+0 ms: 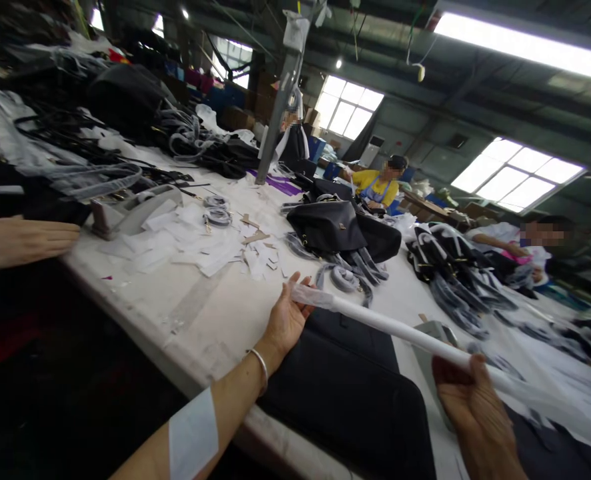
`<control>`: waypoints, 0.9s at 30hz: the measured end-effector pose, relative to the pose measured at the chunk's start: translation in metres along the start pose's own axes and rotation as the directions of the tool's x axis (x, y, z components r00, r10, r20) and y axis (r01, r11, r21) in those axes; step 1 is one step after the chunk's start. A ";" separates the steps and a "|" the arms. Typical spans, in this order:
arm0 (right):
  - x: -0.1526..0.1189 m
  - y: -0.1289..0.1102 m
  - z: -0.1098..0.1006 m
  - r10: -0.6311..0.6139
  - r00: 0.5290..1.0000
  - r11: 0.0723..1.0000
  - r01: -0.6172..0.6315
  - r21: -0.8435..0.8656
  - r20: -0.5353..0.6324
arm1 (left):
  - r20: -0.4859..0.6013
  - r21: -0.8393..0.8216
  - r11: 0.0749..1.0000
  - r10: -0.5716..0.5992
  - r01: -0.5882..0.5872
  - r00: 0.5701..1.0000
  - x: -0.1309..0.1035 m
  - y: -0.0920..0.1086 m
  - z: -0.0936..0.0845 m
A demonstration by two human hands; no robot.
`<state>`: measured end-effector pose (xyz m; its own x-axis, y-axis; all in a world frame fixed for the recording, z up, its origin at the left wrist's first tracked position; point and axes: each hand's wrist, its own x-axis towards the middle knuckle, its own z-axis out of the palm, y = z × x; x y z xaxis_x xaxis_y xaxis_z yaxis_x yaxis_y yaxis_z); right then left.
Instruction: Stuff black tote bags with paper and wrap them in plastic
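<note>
A long, narrow white wrapped strip (390,323) stretches between my hands above the table. My left hand (286,319) pinches its near end, where clear wrapping is bunched; a bracelet and a pale patch show on that arm. Farther along, my right hand (475,400) is closed around the strip, thumb on top, and the far end runs past it to the right, blurred. Under the strip lies a flat black bag (345,393) at the table edge. A grey tape dispenser (438,333) stands just behind my right hand, partly hidden.
Paper scraps (190,233) litter the white table (195,307). Black bags (330,223) with wrapped straps pile up beyond, near a metal post (275,127). Another person's hand (25,243) reaches in at left, near a second tape dispenser (135,210). Co-workers sit across.
</note>
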<state>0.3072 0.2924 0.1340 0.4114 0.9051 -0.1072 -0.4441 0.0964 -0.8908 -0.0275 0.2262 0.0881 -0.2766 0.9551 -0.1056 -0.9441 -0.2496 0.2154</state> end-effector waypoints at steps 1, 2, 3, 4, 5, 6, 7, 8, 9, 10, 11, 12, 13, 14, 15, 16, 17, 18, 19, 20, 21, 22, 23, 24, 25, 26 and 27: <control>0.004 -0.001 -0.002 -0.001 1.000 1.000 0.001 0.008 -0.028 | -0.010 -0.008 1.000 0.025 -0.025 1.000 0.000 0.000 0.000; 0.008 -0.005 -0.005 0.004 0.998 1.000 -0.003 0.018 -0.069 | -0.026 -0.016 0.999 0.046 -0.046 0.999 0.000 0.000 -0.001; 0.012 -0.011 -0.008 0.014 0.993 1.000 -0.011 0.029 -0.116 | -0.048 -0.023 0.998 0.061 -0.062 0.997 0.000 0.001 -0.001; 0.015 -0.019 -0.012 0.022 0.986 0.999 -0.016 0.039 -0.168 | -0.067 -0.028 0.997 0.069 -0.071 0.995 0.000 0.001 -0.001; 0.017 -0.027 -0.016 0.018 0.980 0.999 -0.009 0.046 -0.200 | -0.081 -0.031 0.997 0.072 -0.075 0.994 0.001 0.001 -0.001; 0.017 -0.035 -0.018 0.009 0.975 0.999 0.002 0.046 -0.224 | -0.086 -0.034 0.997 0.068 -0.071 0.994 0.001 0.000 -0.001; 0.016 -0.042 -0.020 0.005 0.971 0.999 0.006 0.043 -0.237 | -0.086 -0.040 0.997 0.060 -0.064 0.994 0.000 0.000 -0.001; 0.014 -0.048 -0.021 0.003 0.969 0.999 0.007 0.039 -0.247 | -0.083 -0.046 0.997 0.051 -0.055 0.995 0.000 0.001 -0.001; 0.011 -0.052 -0.022 0.004 0.969 0.999 0.006 0.037 -0.248 | -0.079 -0.054 0.997 0.043 -0.047 0.996 0.000 0.001 0.000; 0.010 -0.055 -0.021 0.003 0.968 0.999 0.007 0.037 -0.250 | -0.080 -0.060 0.997 0.038 -0.043 0.996 0.000 0.001 0.000; 0.009 -0.056 -0.021 0.009 0.967 0.999 0.002 0.043 -0.255 | -0.083 -0.065 0.997 0.036 -0.041 0.996 0.000 0.002 0.000; 0.008 -0.057 -0.021 0.014 0.963 0.999 -0.001 0.049 -0.270 | -0.088 -0.066 0.997 0.038 -0.044 0.995 0.001 0.002 0.000; 0.009 -0.058 -0.022 0.011 0.961 0.999 0.004 0.054 -0.276 | -0.097 -0.063 0.997 0.041 -0.048 0.994 0.001 0.003 0.000; 0.011 -0.058 -0.023 0.016 0.960 0.998 0.001 0.059 -0.279 | -0.107 -0.058 0.997 0.044 -0.051 0.993 0.001 0.004 0.000; 0.013 -0.059 -0.025 0.032 0.961 0.998 -0.013 0.068 -0.276 | -0.117 -0.051 0.997 0.047 -0.053 0.992 0.002 0.004 0.000; 0.014 -0.061 -0.028 0.053 0.961 0.996 -0.032 0.081 -0.271 | -0.128 -0.047 0.997 0.049 -0.055 0.991 0.002 0.005 0.000; 0.015 -0.063 -0.030 0.070 0.961 0.994 -0.046 0.094 -0.266 | -0.131 -0.044 0.997 0.051 -0.058 0.990 0.002 0.005 0.001; 0.015 -0.065 -0.031 0.077 0.961 0.993 -0.051 0.106 -0.265 | -0.121 -0.040 0.998 0.052 -0.057 0.991 0.001 0.004 0.001; 0.015 -0.066 -0.031 0.082 0.960 0.992 -0.052 0.117 -0.267 | -0.093 -0.030 0.998 0.046 -0.050 0.995 0.000 0.003 0.001; 0.013 -0.067 -0.030 0.080 0.957 0.991 -0.046 0.127 -0.280 | -0.045 -0.009 0.999 0.032 -0.033 0.998 -0.002 0.002 0.002; 0.010 -0.066 -0.027 0.077 0.955 0.990 -0.038 0.137 -0.288 | 0.019 0.033 0.999 0.002 -0.003 1.000 -0.005 0.000 0.003; 0.007 -0.063 -0.022 0.075 0.955 0.989 -0.034 0.144 -0.287 | 0.092 0.099 0.994 -0.047 0.038 0.995 -0.007 -0.001 0.003; 0.003 -0.058 -0.016 0.076 0.959 0.989 -0.037 0.146 -0.272 | 0.157 0.185 0.979 -0.109 0.079 0.982 -0.010 -0.003 0.004; -0.001 -0.051 -0.009 0.082 0.965 0.988 -0.047 0.144 -0.248 | 0.200 0.277 0.955 -0.168 0.109 0.965 -0.013 -0.005 0.005; -0.005 -0.043 -0.002 0.091 0.972 0.988 -0.061 0.141 -0.216 | 0.219 0.358 0.926 -0.210 0.121 0.953 -0.015 -0.007 0.006; -0.009 -0.033 0.006 0.101 0.979 0.987 -0.076 0.139 -0.179 | 0.215 0.419 0.900 -0.227 0.121 0.950 -0.016 -0.009 0.006; -0.012 -0.023 0.014 0.112 0.984 0.986 -0.092 0.140 -0.142 | 0.198 0.455 0.884 -0.222 0.111 0.955 -0.016 -0.010 0.006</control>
<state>0.3012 0.2851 0.1616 0.4678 0.8423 -0.2677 -0.5869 0.0696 -0.8066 -0.0126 0.2142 0.0936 -0.0190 0.9989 0.0431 -0.7833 -0.0417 0.6202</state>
